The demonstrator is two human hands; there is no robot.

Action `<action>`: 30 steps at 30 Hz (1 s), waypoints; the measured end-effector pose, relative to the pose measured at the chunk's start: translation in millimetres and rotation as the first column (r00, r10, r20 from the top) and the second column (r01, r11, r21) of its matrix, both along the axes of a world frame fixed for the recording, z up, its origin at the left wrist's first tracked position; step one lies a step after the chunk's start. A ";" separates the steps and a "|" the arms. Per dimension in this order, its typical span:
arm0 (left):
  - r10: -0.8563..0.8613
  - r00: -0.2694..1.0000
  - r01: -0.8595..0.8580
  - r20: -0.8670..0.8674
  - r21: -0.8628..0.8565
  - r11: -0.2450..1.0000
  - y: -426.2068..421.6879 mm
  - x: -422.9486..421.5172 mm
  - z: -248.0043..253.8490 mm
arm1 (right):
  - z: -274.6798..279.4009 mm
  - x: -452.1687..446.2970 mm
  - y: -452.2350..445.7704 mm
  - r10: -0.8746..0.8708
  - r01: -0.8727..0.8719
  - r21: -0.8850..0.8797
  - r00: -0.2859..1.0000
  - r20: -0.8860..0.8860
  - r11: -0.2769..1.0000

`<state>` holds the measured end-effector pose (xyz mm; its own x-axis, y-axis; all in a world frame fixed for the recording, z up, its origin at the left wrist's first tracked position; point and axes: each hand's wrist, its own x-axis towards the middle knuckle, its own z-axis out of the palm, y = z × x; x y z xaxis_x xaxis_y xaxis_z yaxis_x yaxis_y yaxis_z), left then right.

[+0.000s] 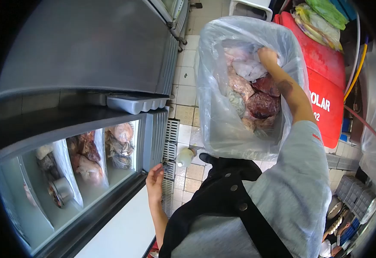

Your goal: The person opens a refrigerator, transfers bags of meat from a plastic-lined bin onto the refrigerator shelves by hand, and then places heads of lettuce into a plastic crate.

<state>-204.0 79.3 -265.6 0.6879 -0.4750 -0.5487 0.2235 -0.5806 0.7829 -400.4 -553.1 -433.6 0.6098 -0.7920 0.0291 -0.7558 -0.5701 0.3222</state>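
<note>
My right hand reaches into a large bin lined with a clear plastic bag. Its fingers are closed on a whitish plastic bag lying on top of the contents. Below that bag lie dark red bagged meat and paler bagged meat. My left hand is beside the edge of the opened chest freezer, its fingers loosely bent and seemingly holding nothing. Dividers split the freezer; bagged meat and a metal pot sit in its compartments.
A red lid stands right of the bin, with green and clear bags on top. A plastic bottle is on the tiled floor near my feet. A grey crate is at lower right. A metal cabinet rises at upper left.
</note>
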 end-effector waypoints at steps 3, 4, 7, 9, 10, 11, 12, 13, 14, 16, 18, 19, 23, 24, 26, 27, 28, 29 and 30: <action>0.054 0.995 -0.060 -0.083 -0.077 0.995 0.3 -2.3 7.7 | 76.6 -4.9 35.1 -0.010 -0.026 0.174 0.979 0.203 0.984; 0.064 0.992 -0.069 -0.109 -0.051 0.996 -2.1 -3.2 11.9 | 94.4 -9.7 38.9 -0.006 -0.051 0.207 0.965 0.264 0.977; 0.081 0.977 -0.114 -0.196 -0.163 0.980 -2.1 -5.6 6.1 | 163.3 -11.6 67.8 -0.031 -0.156 0.389 0.900 0.434 0.908; 0.019 0.971 -0.095 -0.239 -0.310 0.946 -6.3 -9.8 -6.3 | 229.1 -3.9 119.6 -0.040 -0.280 0.481 0.831 0.554 0.831; -0.026 0.969 -0.065 -0.246 -0.357 0.932 -17.1 -14.0 1.9 | 251.8 2.9 147.6 -0.005 -0.369 0.459 0.775 0.632 0.809; -0.071 0.952 -0.043 -0.298 -0.358 0.933 -24.9 -15.7 9.5 | 268.7 11.0 179.0 0.049 -0.448 0.364 0.681 0.730 0.816; -0.172 0.950 0.008 -0.259 -0.531 0.847 -25.7 -17.7 -11.2 | 295.4 23.8 223.3 0.069 -0.460 0.291 0.620 0.782 0.839; -0.281 0.941 0.129 -0.188 -0.570 0.812 -33.2 -18.3 -3.2 | 297.8 36.8 241.2 -0.029 -0.533 0.431 0.605 0.796 0.728; -0.299 0.916 0.065 -0.268 -0.636 0.769 -41.6 -18.2 7.8 | 302.2 57.9 274.9 -0.112 -0.609 0.441 0.501 0.858 0.659; -0.310 0.816 -0.203 -0.488 -0.744 0.637 -46.8 -15.2 22.6 | 303.0 94.9 337.1 -0.224 -0.770 0.393 0.323 0.920 0.503; -0.385 0.719 -0.399 -0.578 -0.797 0.453 -30.1 -1.3 34.3 | 302.9 127.6 394.8 -0.251 -0.877 0.328 0.250 0.935 0.350; -0.425 0.694 -0.459 -0.581 -0.812 0.360 -22.3 8.5 38.2 | 303.8 140.2 420.2 -0.251 -0.906 0.322 0.257 0.933 0.273; -0.351 0.750 -0.551 -0.560 -0.823 0.138 47.2 46.6 44.8 | 281.8 194.8 506.0 -0.345 -0.933 0.349 0.357 0.868 -0.089; -0.270 0.760 -0.572 -0.591 -0.806 0.152 65.5 56.6 45.2 | 285.1 205.1 523.2 -0.275 -0.936 0.325 0.350 0.895 -0.134; -0.104 0.764 -0.616 -0.636 -0.768 0.174 97.3 81.7 45.7 | 297.8 223.7 545.2 -0.104 -0.926 0.330 0.352 0.930 -0.183; -0.015 0.767 -0.630 -0.642 -0.758 0.169 110.7 97.6 46.0 | 313.2 228.9 549.2 -0.003 -0.916 0.357 0.364 0.931 -0.180; 0.073 0.762 -0.646 -0.644 -0.746 0.162 122.5 116.1 47.5 | 320.9 236.5 551.0 0.098 -0.906 0.386 0.374 0.922 -0.172; 0.159 0.750 -0.661 -0.642 -0.735 0.153 132.4 135.2 50.3 | 319.0 246.7 550.4 0.038 -0.885 0.411 0.413 0.910 -0.218; 0.255 0.774 -0.625 -0.579 -0.762 0.168 141.2 155.1 58.8 | 314.1 257.1 547.8 -0.018 -0.861 0.433 0.453 0.891 -0.266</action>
<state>-48.9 220.5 -206.8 0.8828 -0.4273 -0.1952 0.4604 0.7048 0.5396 -143.2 -5.3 -119.5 0.9652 0.1722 0.1970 0.2228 -0.1455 -0.9640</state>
